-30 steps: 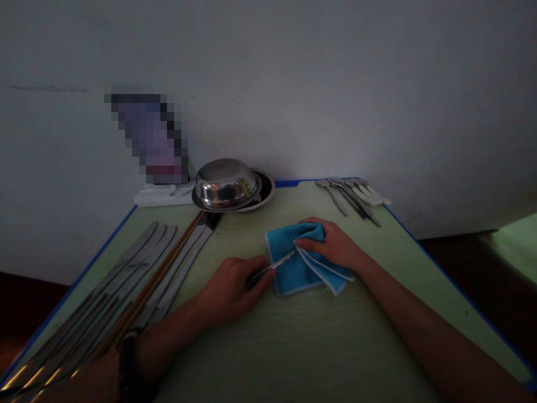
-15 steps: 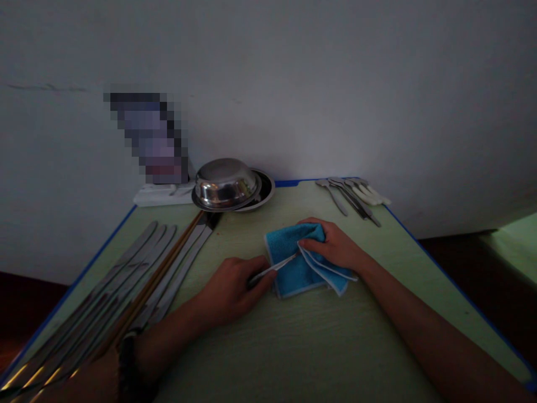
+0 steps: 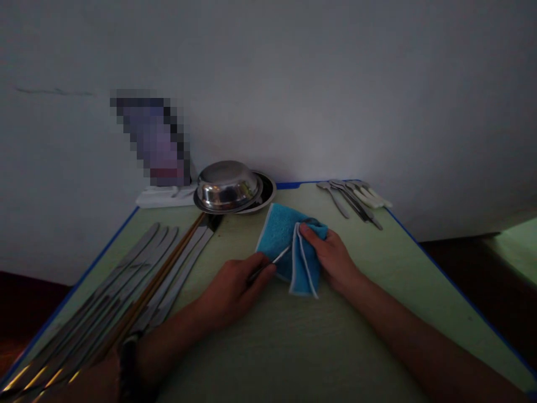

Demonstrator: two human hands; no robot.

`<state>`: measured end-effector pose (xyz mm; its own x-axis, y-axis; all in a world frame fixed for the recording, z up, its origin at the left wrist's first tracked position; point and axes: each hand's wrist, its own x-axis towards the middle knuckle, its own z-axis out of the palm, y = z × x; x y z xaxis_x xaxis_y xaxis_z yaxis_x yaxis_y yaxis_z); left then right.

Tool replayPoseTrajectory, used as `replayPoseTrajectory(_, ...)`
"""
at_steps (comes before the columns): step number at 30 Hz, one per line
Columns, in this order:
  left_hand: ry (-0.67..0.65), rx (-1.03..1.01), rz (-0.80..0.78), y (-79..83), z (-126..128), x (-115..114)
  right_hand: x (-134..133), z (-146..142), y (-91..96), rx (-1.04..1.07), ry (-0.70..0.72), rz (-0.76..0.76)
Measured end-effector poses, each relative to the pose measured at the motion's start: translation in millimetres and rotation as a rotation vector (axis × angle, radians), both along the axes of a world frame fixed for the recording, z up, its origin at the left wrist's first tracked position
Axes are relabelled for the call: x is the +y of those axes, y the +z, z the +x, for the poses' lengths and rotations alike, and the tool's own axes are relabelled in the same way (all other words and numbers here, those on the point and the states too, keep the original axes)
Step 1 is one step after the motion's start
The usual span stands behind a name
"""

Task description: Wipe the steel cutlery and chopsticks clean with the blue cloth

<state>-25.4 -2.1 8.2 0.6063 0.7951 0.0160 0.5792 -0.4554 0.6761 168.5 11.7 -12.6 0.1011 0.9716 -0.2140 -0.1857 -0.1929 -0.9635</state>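
A pale grey wall (image 3: pixel 335 89) backs the green tabletop (image 3: pixel 235 358); over its middle, my left hand (image 3: pixel 237 285) grips a slim metal utensil (image 3: pixel 281 255); my right hand (image 3: pixel 333 254) pinches a blue cloth (image 3: pixel 277 226) wrapped about the utensil's far part; knives (image 3: pixel 188 267) lie to my left, an overturned steel bowl (image 3: pixel 226 182) beyond them, more cutlery (image 3: pixel 350 200) at far right.

No txt, nos., labels or signs are reading clearly anywhere. The tilted panel (image 3: pixel 155 137) at back L, nr the wall (image 3: pixel 319 84), is showing only coarse pixel blocks, any txt on it being illegible.
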Motion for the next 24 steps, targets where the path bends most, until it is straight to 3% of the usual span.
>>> replayPoseTrajectory(5,-0.077,0.029,0.019,1.7,-0.3,-0.5,-0.2,-3.9,-2.1,0.002,-0.134,0.067)
replayPoseTrajectory(10,-0.199,0.134,0.092,-0.1,-1.2,1.0,5.7,1.9,-4.1,0.027,-0.253,0.031)
replayPoseTrajectory(18,-0.204,0.158,0.152,0.9,-1.0,0.9,2.7,7.2,-0.7,-0.117,-0.062,0.086)
replayPoseTrajectory(24,-0.171,0.116,0.095,-1.3,-4.0,2.3,13.6,23.3,-0.5,-0.158,-0.128,0.132)
